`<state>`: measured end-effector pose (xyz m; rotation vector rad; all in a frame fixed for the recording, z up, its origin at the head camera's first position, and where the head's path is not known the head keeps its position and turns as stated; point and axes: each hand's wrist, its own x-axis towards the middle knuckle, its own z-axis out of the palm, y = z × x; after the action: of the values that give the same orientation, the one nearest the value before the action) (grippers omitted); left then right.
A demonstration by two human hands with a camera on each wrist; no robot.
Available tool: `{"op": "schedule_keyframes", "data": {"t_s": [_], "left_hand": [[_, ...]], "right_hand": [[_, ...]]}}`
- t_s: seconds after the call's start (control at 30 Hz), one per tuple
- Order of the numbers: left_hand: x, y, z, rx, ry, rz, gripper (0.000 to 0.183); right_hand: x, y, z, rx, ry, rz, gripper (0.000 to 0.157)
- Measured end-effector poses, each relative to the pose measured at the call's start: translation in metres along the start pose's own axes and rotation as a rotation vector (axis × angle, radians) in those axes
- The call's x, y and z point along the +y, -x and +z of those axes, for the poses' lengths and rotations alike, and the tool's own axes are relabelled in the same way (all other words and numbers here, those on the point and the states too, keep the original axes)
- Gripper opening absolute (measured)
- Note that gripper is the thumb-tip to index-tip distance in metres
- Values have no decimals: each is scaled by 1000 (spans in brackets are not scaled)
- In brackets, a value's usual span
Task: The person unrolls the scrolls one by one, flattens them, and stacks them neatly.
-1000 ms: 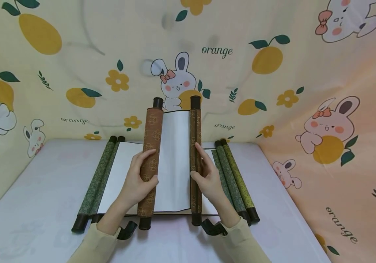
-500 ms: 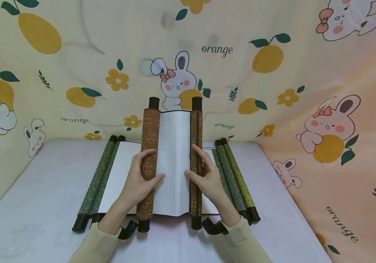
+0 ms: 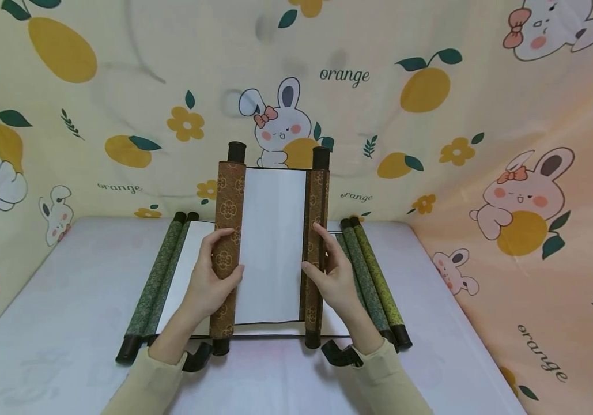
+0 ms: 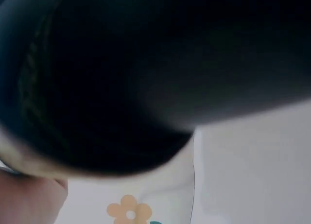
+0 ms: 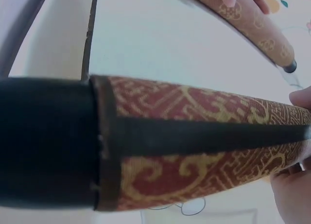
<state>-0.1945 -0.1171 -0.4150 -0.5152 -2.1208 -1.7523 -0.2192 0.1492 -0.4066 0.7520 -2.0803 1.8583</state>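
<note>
A brown flower-patterned hanging scroll is held partly unrolled, its white paper (image 3: 271, 242) showing between two rollers with black knobs. My left hand (image 3: 204, 285) grips the thicker left roller (image 3: 228, 193), thumb at its inner edge. The right hand (image 3: 335, 279) holds the thinner right roller (image 3: 319, 193) between thumb and fingers. In the right wrist view this near roller (image 5: 204, 185) shows red and gold patterning, a dark strip and a black end. A dark blurred shape (image 4: 107, 78) covers most of the left wrist view, so the left grip is hidden there.
Beneath the held scroll, a green-rollered scroll lies open on the white table (image 3: 57, 323), with its white sheet (image 3: 179, 300) partly covered. Green rollers (image 3: 157, 282) flank it on the left, and others, including a yellow-green roll (image 3: 379, 276), on the right. A printed cloth (image 3: 146, 86) hangs behind.
The left roller has moved left and the right roller slightly right, so the white paper between them is wider and flatter. The held scroll's lower edge is higher in view.
</note>
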Motion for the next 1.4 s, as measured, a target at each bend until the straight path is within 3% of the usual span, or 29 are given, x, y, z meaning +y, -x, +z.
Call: {"op": "schedule_keyframes", "data": {"t_s": [0.3,0.6,0.77,1.13,1.4], "left_hand": [[-1,-3,-9,6,-26,38,75],[0,-1,-22,-28,-22,20,70],[0,-3,-19,-34,-63,38,66],[1,-4,-17,-33,-126,-40,76],[-3,-4,-16,0,-127,20,84]], "right_hand": [[0,-2,-10,16,72,-38,84],[-5,-4,-13,-18,-71,84,94],[-4,-4,-12,19,3,86,88],[1,-5,-18,84,57,57,81],[-1,-7,-21,113,39,31,77]]}}
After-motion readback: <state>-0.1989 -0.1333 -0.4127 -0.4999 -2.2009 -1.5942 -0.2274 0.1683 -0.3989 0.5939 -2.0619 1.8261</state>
